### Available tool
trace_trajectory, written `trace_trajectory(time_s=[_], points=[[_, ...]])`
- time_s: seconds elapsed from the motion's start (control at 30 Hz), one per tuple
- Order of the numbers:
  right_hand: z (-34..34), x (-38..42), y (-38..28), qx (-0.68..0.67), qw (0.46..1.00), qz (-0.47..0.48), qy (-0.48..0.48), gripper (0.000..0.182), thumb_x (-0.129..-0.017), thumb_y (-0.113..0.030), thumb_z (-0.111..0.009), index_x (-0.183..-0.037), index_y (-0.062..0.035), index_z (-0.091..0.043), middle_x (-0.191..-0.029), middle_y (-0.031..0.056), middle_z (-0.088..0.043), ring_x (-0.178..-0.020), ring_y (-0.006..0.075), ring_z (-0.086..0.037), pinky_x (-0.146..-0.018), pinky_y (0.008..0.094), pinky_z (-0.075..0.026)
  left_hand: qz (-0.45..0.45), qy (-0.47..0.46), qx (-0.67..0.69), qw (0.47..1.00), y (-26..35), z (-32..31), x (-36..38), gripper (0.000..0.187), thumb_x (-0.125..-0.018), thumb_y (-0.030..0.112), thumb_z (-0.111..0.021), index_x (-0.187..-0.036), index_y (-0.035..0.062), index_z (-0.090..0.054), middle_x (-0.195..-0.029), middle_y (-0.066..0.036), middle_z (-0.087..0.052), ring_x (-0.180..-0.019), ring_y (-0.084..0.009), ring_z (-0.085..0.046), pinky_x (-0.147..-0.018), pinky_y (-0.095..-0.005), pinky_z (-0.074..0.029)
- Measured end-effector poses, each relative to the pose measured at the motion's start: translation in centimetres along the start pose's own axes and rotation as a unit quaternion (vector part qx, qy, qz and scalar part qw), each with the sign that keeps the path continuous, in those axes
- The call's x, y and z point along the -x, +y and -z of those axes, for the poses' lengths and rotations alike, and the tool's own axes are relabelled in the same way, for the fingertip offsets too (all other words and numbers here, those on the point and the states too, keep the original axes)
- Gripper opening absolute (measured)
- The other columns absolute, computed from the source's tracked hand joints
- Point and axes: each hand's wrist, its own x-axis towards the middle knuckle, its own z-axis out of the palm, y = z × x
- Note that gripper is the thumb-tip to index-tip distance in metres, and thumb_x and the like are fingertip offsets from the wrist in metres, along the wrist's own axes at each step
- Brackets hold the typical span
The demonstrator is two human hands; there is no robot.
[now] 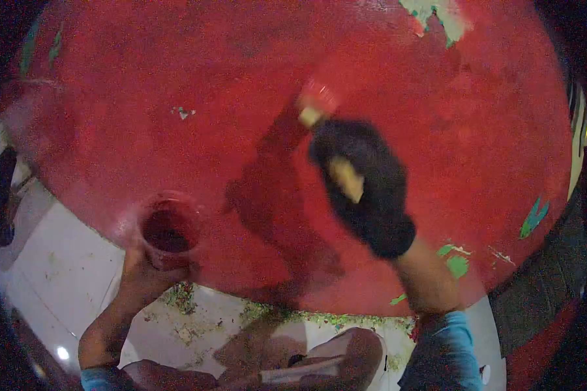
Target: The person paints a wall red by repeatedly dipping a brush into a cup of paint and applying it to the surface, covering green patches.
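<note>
A black-gloved right hand, mine, is closed around the handle of a paintbrush, slightly blurred. Pale wood shows between the fingers, and the bristle end meets or hovers close over a large round red surface. Low on the left, my bare left hand grips a clear cup with dark red contents, at the near edge of that surface. A shadow of the right hand and brush falls across the red.
Bare pale patches with green edges break the red at the top, and a green patch lies near the right rim. White floor tiles carry scattered green and red flakes. A dark object stands at the left edge.
</note>
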Motion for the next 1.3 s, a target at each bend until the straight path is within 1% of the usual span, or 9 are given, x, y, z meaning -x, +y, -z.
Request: trace_trajectory(time_s=[0.2,0.3,0.37,0.43,0.5,0.67,1.07,1.23,1.3], points=[[-2.4,3.7,-3.5,-0.213,0.957,-0.16,0.115,0.009,-0.078,-0.001,-0.056,-0.087,-0.0008,-0.057,-0.089,0.0092,-0.06,-0.083,0.0208,-0.058,-0.073,0.034,-0.047,-0.011,-0.068,0.045,0.997,-0.9,-1.2,1.0,0.099,-0.052,0.017,-0.085,-0.129,0.0038,-0.023,-0.125,-0.011,-0.04,-0.115,-0.0224,-0.042,-0.096,-0.0352,-0.038],[-1.4,3.4,-4.1,-0.189,0.939,-0.267,0.108,0.017,-0.082,-0.006,-0.054,-0.097,0.0009,-0.052,-0.09,0.0111,-0.059,-0.082,0.0229,-0.058,-0.073,0.0352,-0.048,-0.003,-0.095,0.005,0.995,-0.5,-2.4,1.9,0.096,-0.052,0.022,-0.084,-0.129,0.0028,-0.028,-0.125,-0.011,-0.042,-0.117,-0.0219,-0.04,-0.099,-0.0359,-0.033],[-1.4,3.7,-5.0,-0.428,0.825,-0.323,0.18,0.024,-0.086,-0.011,-0.05,-0.106,0.0019,-0.046,-0.089,0.0123,-0.057,-0.082,0.0248,-0.058,-0.072,0.0363,-0.049,-0.018,-0.111,0.063,0.992,-1.4,-3.5,2.4,0.099,-0.053,0.025,-0.084,-0.13,0.0028,-0.026,-0.128,-0.011,-0.038,-0.119,-0.0222,-0.037,-0.1,-0.0366,-0.03],[-1.3,4.0,-5.2,-0.352,0.856,-0.357,0.123,0.028,-0.087,-0.015,-0.048,-0.108,0.002,-0.044,-0.09,0.0125,-0.056,-0.083,0.0249,-0.058,-0.072,0.0359,-0.049,0.001,-0.132,0.069,0.989,-2.3,-4.1,3.0,0.1,-0.053,0.025,-0.084,-0.13,0.0028,-0.025,-0.128,-0.011,-0.037,-0.12,-0.0223,-0.036,-0.101,-0.0367,-0.029],[-1.6,4.2,-5.4,-0.547,0.741,-0.379,0.092,0.028,-0.083,-0.01,-0.053,-0.108,0.0015,-0.046,-0.091,0.0113,-0.056,-0.083,0.0244,-0.058,-0.074,0.0354,-0.048,0.013,-0.149,0.076,0.986,-2.7,-4.7,3.1,0.1,-0.053,0.026,-0.083,-0.13,0.0028,-0.025,-0.129,-0.011,-0.036,-0.12,-0.0224,-0.036,-0.101,-0.0369,-0.028],[-1.6,4.5,-5.9,-0.446,0.811,-0.379,-0.029,0.026,-0.079,-0.003,-0.056,-0.104,0.0002,-0.049,-0.093,0.0095,-0.056,-0.08,0.0236,-0.059,-0.074,0.0346,-0.048,-0.166,-0.113,0.027,0.979,-3.2,-6.2,2.4,0.105,-0.047,0.028,-0.086,-0.13,0.0024,-0.026,-0.127,-0.011,-0.039,-0.119,-0.0225,-0.037,-0.102,-0.0364,-0.028],[-3.7,5.7,-6.3,-0.429,0.807,-0.397,-0.082,0.024,-0.076,0.0,-0.06,-0.099,0.0003,-0.053,-0.092,0.0095,-0.06,-0.081,0.0178,-0.06,-0.073,0.029,-0.049,0.021,-0.132,0.23,0.964,-6.6,-7.6,4.4,0.105,-0.046,0.025,-0.087,-0.129,0.0038,-0.026,-0.128,-0.01,-0.037,-0.119,-0.0224,-0.037,-0.102,-0.0373,-0.029],[-4.0,4.7,-7.0,-0.395,0.814,-0.404,-0.132,0.023,-0.077,-0.002,-0.061,-0.099,0.0004,-0.053,-0.091,0.0092,-0.061,-0.08,0.0167,-0.061,-0.072,0.0281,-0.048,-0.041,-0.172,0.176,0.969,-6.5,-6.4,3.6,0.105,-0.046,0.025,-0.087,-0.129,0.0037,-0.026,-0.128,-0.01,-0.037,-0.119,-0.0217,-0.037,-0.101,-0.0366,-0.03],[-4.9,3.0,-8.9,-0.244,0.82,-0.499,-0.138,0.021,-0.077,-0.003,-0.06,-0.097,-0.0002,-0.055,-0.09,0.0086,-0.062,-0.079,0.0164,-0.061,-0.072,0.0278,-0.048,-0.043,-0.175,0.188,0.966,-6.4,-6.3,3.6,0.106,-0.045,0.025,-0.087,-0.129,0.0038,-0.027,-0.128,-0.01,-0.038,-0.119,-0.0214,-0.037,-0.101,-0.0363,-0.031]])
